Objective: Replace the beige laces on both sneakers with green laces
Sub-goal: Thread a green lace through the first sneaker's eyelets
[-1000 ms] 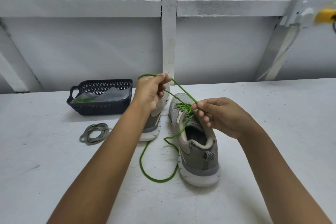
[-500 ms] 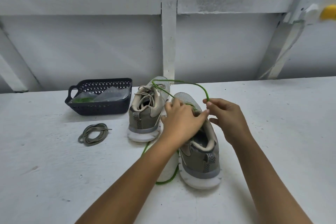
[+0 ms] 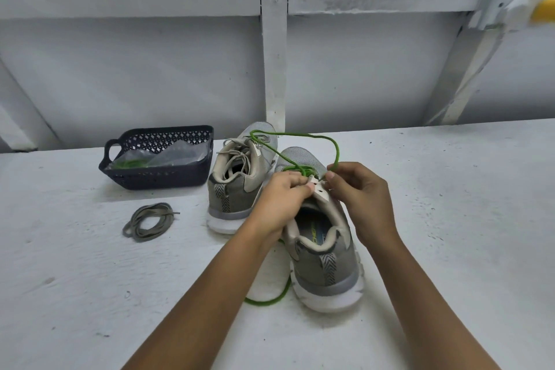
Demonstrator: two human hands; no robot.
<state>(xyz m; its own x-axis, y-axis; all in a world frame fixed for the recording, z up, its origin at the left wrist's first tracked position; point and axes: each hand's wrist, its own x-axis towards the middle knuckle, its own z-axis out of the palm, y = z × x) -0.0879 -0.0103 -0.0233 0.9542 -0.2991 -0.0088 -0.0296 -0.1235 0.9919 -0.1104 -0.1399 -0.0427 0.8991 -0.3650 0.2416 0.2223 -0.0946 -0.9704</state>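
Near sneaker (image 3: 324,252) is lying under both hands, toe pointing away, long axis front-to-back. Left hand (image 3: 282,201) is pinching its eyelet edge — right hand (image 3: 363,198) is pinching the green lace (image 3: 300,137). Table (image 3: 456,219) is extending right of the right hand.

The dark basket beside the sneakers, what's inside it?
The basket holds a crumpled clear plastic bag, with green strands showing through its left end, possibly laces. The basket's front wall hides whatever lies lower down.
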